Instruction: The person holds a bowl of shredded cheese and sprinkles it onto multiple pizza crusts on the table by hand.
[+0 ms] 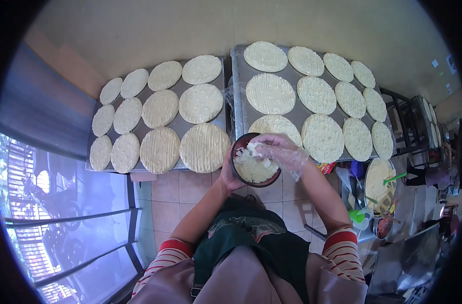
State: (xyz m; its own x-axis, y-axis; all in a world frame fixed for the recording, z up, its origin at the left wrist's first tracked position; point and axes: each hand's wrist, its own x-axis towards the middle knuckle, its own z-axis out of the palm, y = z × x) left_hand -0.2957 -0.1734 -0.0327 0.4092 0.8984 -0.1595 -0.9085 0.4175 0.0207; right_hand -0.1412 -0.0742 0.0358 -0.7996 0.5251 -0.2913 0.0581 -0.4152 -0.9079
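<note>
My left hand is wrapped round the side of a dark brown bowl, holding it near the front edge of the tables. Inside the bowl lies a heap of white, shredded-looking food. My right hand, in a clear plastic glove, reaches over the bowl's far right rim. Its fingers are closed on a clump of the white shreds. Just behind the bowl is a pale round flat cake, partly hidden by the bowl and hand. To the left, another round cake has a ridged, striped top.
Two metal-topped tables stand side by side with a narrow gap, bearing rows of round cakes. At right are a large tray with a green-handled tool, a green cup and a bowl. Another person stands at far right.
</note>
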